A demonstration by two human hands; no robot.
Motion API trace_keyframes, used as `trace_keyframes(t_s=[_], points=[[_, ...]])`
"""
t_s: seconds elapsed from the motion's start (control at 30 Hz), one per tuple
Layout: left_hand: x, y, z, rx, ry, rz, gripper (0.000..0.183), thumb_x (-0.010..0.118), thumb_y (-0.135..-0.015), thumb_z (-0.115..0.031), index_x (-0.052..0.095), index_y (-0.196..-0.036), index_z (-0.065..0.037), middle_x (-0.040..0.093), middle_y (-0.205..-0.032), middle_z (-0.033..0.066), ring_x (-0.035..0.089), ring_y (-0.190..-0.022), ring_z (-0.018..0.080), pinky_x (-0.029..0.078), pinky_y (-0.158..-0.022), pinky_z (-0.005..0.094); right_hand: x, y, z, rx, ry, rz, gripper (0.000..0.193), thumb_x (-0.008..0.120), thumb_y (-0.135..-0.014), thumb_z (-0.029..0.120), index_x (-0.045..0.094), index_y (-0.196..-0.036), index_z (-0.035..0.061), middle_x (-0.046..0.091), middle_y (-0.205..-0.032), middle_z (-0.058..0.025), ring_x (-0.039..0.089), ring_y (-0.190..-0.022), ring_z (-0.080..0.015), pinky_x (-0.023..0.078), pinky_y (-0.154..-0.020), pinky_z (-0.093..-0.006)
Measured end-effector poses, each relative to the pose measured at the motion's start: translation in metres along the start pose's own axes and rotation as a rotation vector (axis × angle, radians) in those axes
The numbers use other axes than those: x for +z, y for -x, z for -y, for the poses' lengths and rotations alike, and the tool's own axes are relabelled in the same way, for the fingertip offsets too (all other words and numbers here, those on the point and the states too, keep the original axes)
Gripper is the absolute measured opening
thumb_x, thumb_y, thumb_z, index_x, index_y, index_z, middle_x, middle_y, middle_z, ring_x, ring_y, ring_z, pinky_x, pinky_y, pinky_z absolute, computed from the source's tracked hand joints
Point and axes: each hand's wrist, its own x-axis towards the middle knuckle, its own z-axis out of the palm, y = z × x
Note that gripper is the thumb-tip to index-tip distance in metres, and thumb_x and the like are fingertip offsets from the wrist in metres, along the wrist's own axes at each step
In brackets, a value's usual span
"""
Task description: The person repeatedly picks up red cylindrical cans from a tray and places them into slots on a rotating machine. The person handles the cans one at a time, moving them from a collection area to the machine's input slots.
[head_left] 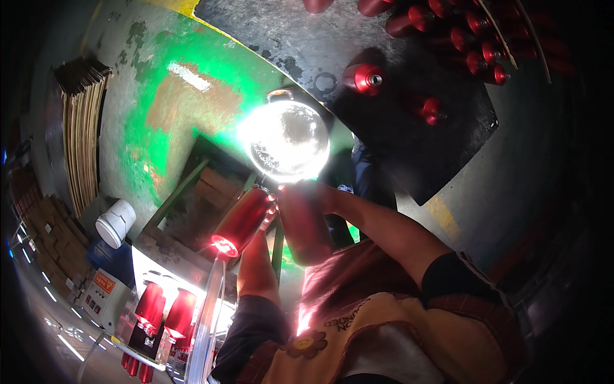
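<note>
In my left hand (271, 211) is a shiny red metal cylinder (243, 221), tilted, its bright-lit end toward the lower left. My fingertips show along its right side. My right hand (325, 197) grips a second, darker red cylinder (306, 227) near its upper end; most of those fingers are hidden behind it. The two cylinders are side by side, their upper ends close together just below a glaring round lamp (288, 141). The glare washes out detail at those ends.
A dark table (409, 147) at the upper right carries a red cylinder with a metal neck (368, 79) and several more. At the lower left, red cylinders (180, 312) stand by a control box (105, 297). A white bucket (116, 223) and stacked cardboard (83, 141) are at the left.
</note>
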Motion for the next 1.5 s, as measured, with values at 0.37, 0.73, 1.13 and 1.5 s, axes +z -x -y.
trace_keyframes(t_s=[0.37,0.73,1.13,1.5], points=[[-0.041,0.002,-0.020,-0.014,0.059,-0.023,0.060,0.047,-0.094,-0.058,0.050,-0.136,-0.014,0.051,-0.129,0.0251,0.058,-0.103,0.0445,0.053,-0.075,0.0494,0.006,0.021,0.012,-0.090,0.178,-0.335,0.042,0.056,-0.097,0.030,0.054,-0.129,0.0030,0.062,-0.121,-0.0147,0.061,-0.111,-0.0246,0.046,-0.101,-0.0409],[0.116,-0.203,-0.029,0.836,-1.556,-0.364,0.039,0.067,-0.092,-0.015,0.060,-0.125,0.004,0.060,-0.123,0.0123,0.058,-0.110,0.0217,0.047,-0.097,0.0368,0.009,0.160,0.127,-1.113,1.836,-1.040,0.037,0.078,-0.072,0.008,0.075,-0.107,0.0192,0.051,-0.132,-0.0109,0.049,-0.121,-0.0315,0.043,-0.101,-0.0398],[0.120,-0.326,0.035,1.083,-2.801,-0.205,0.041,0.082,-0.074,-0.018,0.075,-0.113,-0.029,0.042,-0.148,0.0180,0.046,-0.124,0.0364,0.042,-0.102,0.0458,-0.004,0.188,0.137,-1.106,2.048,-1.129,0.033,0.078,-0.075,0.010,0.078,-0.101,0.0301,0.042,-0.146,-0.0130,0.041,-0.131,-0.0363,0.037,-0.108,-0.0429],[0.225,-0.488,0.143,0.838,-2.777,0.400,0.050,0.078,-0.072,-0.009,0.070,-0.120,-0.023,0.041,-0.149,0.0151,0.042,-0.130,0.0380,0.039,-0.106,0.0444,0.016,0.313,0.379,-1.372,1.908,-1.787,0.058,0.078,-0.078,0.015,0.062,-0.130,0.0361,0.028,-0.154,-0.0146,0.029,-0.137,-0.0396,0.034,-0.111,-0.0472]])
